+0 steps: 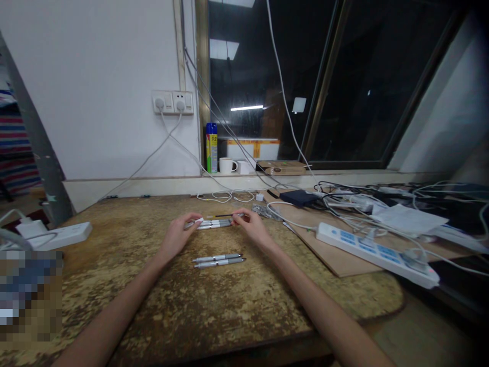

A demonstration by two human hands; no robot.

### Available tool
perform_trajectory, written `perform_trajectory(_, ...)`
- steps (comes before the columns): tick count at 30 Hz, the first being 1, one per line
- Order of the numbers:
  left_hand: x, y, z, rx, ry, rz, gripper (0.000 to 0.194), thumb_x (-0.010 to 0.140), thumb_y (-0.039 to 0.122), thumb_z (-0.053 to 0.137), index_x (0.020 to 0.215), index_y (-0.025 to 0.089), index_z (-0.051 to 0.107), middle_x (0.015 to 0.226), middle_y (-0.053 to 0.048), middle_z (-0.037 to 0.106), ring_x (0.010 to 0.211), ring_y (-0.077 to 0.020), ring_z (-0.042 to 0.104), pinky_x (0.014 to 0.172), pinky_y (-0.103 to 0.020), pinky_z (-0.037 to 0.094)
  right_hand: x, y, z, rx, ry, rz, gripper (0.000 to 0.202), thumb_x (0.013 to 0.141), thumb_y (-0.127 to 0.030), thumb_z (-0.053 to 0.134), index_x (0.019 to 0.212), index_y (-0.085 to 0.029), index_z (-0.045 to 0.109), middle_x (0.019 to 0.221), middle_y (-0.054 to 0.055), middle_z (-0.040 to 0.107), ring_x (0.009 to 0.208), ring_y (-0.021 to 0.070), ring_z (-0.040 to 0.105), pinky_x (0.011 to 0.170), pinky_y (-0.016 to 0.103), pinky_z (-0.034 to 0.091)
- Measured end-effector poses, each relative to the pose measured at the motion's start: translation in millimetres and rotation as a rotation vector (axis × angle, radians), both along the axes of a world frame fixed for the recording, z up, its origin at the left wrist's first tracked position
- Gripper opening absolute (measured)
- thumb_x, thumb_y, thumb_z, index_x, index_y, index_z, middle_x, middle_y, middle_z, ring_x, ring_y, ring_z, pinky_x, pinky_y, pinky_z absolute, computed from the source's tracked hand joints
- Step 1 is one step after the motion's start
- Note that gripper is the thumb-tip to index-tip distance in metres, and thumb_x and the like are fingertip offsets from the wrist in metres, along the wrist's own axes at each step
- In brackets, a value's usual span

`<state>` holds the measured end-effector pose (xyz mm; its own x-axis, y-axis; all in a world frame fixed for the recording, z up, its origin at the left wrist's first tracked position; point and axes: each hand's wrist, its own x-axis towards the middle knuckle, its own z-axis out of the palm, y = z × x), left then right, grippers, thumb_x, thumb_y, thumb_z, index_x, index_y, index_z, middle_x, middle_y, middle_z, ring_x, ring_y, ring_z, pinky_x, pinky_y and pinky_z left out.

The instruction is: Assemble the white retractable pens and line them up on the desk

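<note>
My left hand point(179, 234) is closed in a pinch, a small pale pen part point(200, 220) showing at its fingertips. Opposite it, my right hand point(250, 225) is also pinched, with a slim grey pen part point(240, 215) partly hidden by the fingers. Between the two hands lie white-and-grey pens point(214, 224) side by side, their ends covered by my fingers. Just beyond them is a thin dark rod point(224, 215), like a pen refill. Nearer to me, two grey-and-white pens point(217, 258) rest almost parallel on the worn table point(214, 306).
On the right, a white power strip point(376, 255) and tangled cables lie over a brown board point(328, 250). Crumpled clear plastic point(265, 211) sits beyond my right hand. Another power strip point(72, 235) is at left. A spray can point(211, 148) and mug point(226, 165) stand on the sill.
</note>
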<state>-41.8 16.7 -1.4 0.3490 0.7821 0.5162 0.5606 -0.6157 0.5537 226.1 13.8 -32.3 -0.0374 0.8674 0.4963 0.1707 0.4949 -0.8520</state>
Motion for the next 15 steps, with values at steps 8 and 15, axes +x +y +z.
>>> perform_trajectory(8,-1.4,0.6,0.0,-0.002,0.008,-0.016,0.038,0.093,0.050,0.053,0.111,0.022,0.073,0.115,-0.007,0.074,0.108,-0.0259,0.067,0.099,-0.039,0.049,-1.7,-4.8,5.2,-0.008,0.000,-0.028,0.038,0.086,-0.053,0.062,0.088,-0.015,0.069,0.076,0.006,0.072,0.073,0.0189,0.066,0.075,0.031,0.050)
perform_trajectory(15,0.0,-0.4,0.3,-0.018,0.025,-0.029,0.038,0.093,0.051,0.053,0.110,0.024,0.074,0.115,-0.006,0.074,0.109,-0.0257,0.066,0.099,-0.036,0.048,-3.2,-6.4,5.7,-0.099,0.096,0.031,0.045,0.086,-0.059,0.060,0.077,-0.016,0.070,0.072,0.006,0.070,0.064,0.0177,0.064,0.066,0.028,0.051)
